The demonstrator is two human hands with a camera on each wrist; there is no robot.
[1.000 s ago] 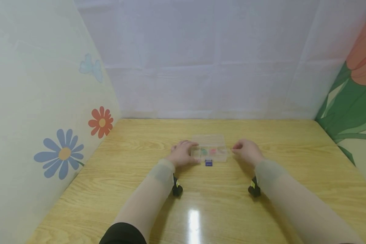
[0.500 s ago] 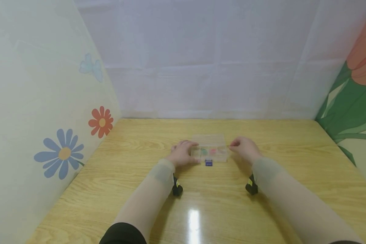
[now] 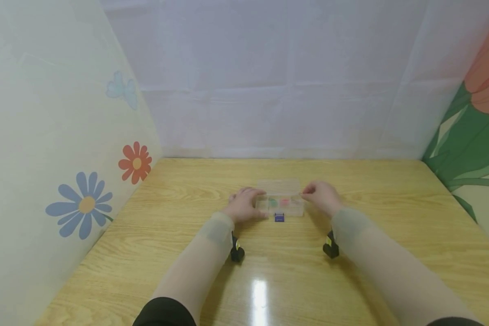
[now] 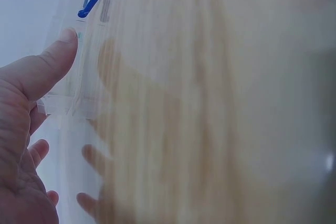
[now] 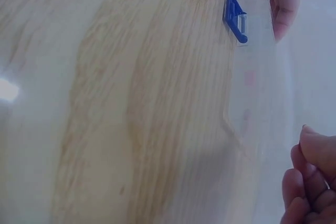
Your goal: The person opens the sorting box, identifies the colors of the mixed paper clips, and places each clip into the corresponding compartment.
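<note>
A clear plastic compartment box (image 3: 296, 211) lies on the table, its transparent lid (image 3: 279, 185) folded back behind it. Small green pieces (image 3: 272, 202) and pink pieces (image 3: 285, 201) show in its compartments. A blue latch (image 3: 279, 218) sticks out at the front. My left hand (image 3: 243, 205) grips the box's left end, thumb along the front side (image 4: 50, 66). At the right rear corner, my right hand (image 3: 323, 197) pinches with thumb and forefinger; a tiny dark speck shows at the fingertips in the right wrist view, its kind too small to tell.
The wood-grain table (image 3: 187, 181) runs back to a white cloth backdrop (image 3: 244, 113). Flower-printed panels (image 3: 85, 90) stand at both sides. A black camera is strapped to each wrist, and a bright reflection (image 3: 259, 299) lies on the near tabletop.
My right hand has moved left and slightly away from me, from beside the box to its right rear corner. My left hand and the box have stayed put.
</note>
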